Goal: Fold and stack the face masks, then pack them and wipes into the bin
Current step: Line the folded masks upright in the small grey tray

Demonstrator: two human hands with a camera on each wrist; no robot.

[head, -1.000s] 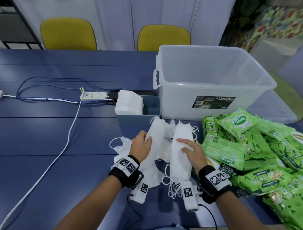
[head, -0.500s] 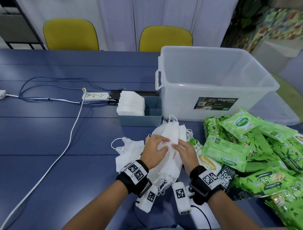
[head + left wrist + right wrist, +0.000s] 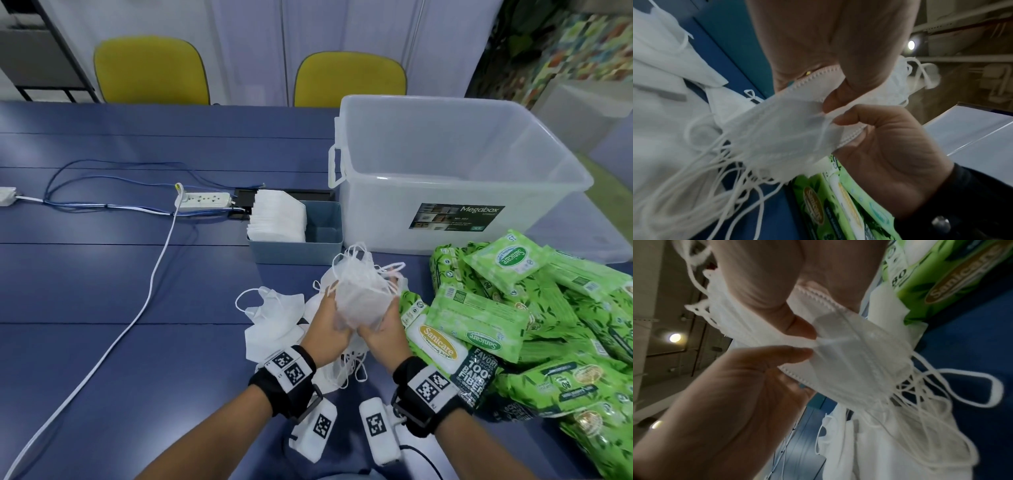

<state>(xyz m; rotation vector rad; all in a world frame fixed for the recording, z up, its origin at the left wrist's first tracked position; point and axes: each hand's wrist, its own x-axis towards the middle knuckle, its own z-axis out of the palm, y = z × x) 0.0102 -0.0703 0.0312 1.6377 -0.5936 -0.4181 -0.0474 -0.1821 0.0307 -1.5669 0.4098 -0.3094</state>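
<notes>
Head view shows both hands raised just above the blue worktop, clasping one bundle of folded masks between them. The left hand grips the bundle's left side, and the right hand grips its right side; ear loops stick up from the top of the bundle and more hang tangled below the wrists. From the left wrist camera, the left thumb presses on the upper mask while the right hand's fingers curl under the stitched edge, so both hands are closed on the bundle. The right wrist camera shows the same pinch from the other side, with loops trailing down to the right.

Loose unfolded masks lie on the worktop just left of the hands. A small blue-grey tray beyond the hands holds a neat stack of white folded masks in its left half. The clear bin, labelled Megabox, stands right of the tray. Green wipe packs are heaped on the right, touching the hands' side of the pile. A power strip and cables lie at left, and two yellow chairs stand behind.
</notes>
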